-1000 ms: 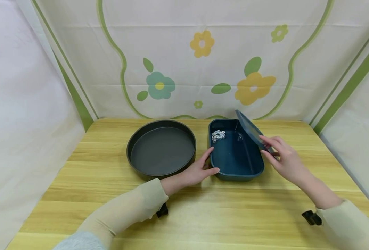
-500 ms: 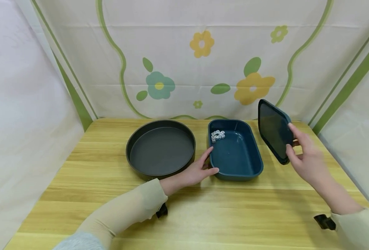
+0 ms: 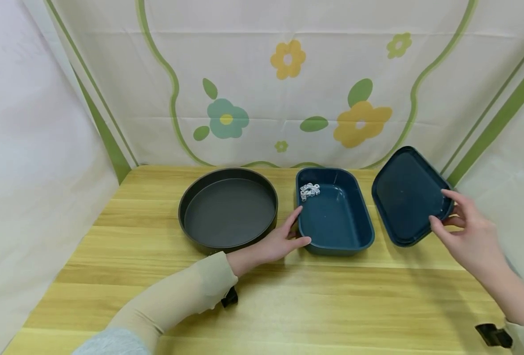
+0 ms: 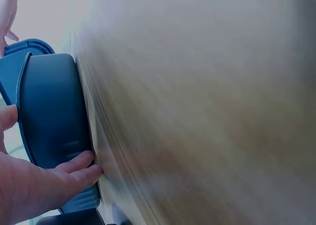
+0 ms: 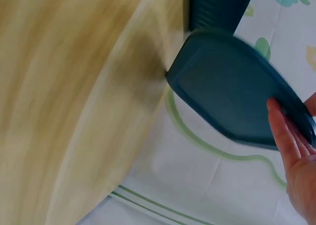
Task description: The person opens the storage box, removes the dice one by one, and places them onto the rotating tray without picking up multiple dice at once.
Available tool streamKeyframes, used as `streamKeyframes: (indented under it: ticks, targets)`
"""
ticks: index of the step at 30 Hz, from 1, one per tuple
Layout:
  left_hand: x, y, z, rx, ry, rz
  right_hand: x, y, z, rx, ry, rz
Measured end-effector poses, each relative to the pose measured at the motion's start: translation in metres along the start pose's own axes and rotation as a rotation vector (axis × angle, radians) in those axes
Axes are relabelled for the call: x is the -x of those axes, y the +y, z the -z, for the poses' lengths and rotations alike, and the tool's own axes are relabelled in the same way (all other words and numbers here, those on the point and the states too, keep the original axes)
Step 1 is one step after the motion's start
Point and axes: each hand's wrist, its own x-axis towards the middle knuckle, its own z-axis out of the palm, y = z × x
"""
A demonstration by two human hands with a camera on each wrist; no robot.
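Observation:
A deep blue rectangular container [image 3: 337,224] stands uncovered on the table, with several small white cubes with dark marks [image 3: 310,191] heaped in its far left corner. My left hand [image 3: 280,244] rests against its near left side. In the left wrist view, the thumb touches the rim and the fingers lie along the outer wall of the container [image 4: 52,106]. To the right, my right hand [image 3: 472,236] pinches a matching blue lid [image 3: 406,195] by its right edge, thumb on one face and fingers opposite. The right wrist view shows the lid [image 5: 222,86] tilted, one corner low near the table.
A round dark grey pan [image 3: 231,212] sits just left of the container, partly behind my left wrist. All stands on a wood-grain table [image 3: 315,305]. White cloth with printed flowers [image 3: 288,98] hangs at the back edge and along both sides.
My right hand has carried the lid off the container to the right, turning its face toward the head camera. The left hand and the container stay put.

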Motion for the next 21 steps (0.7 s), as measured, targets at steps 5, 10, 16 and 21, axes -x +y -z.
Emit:
streamKeyframes:
  ticks: [5, 10, 16, 21]
  targets:
    - [0.000, 0.000, 0.000, 0.002, 0.001, -0.005, 0.007, 0.011, 0.004, 0.065, -0.059, -0.088]
    - [0.000, 0.001, 0.001, -0.009, -0.002, -0.001, 0.015, 0.029, 0.012, 0.116, -0.137, -0.166]
    - [0.000, 0.002, 0.000, -0.004, -0.001, -0.001, 0.026, 0.047, 0.015, 0.119, -0.256, -0.328]
    - [0.000, 0.001, 0.000, -0.010, 0.001, 0.004, 0.039, 0.065, 0.011, -0.080, -0.335, -0.494]
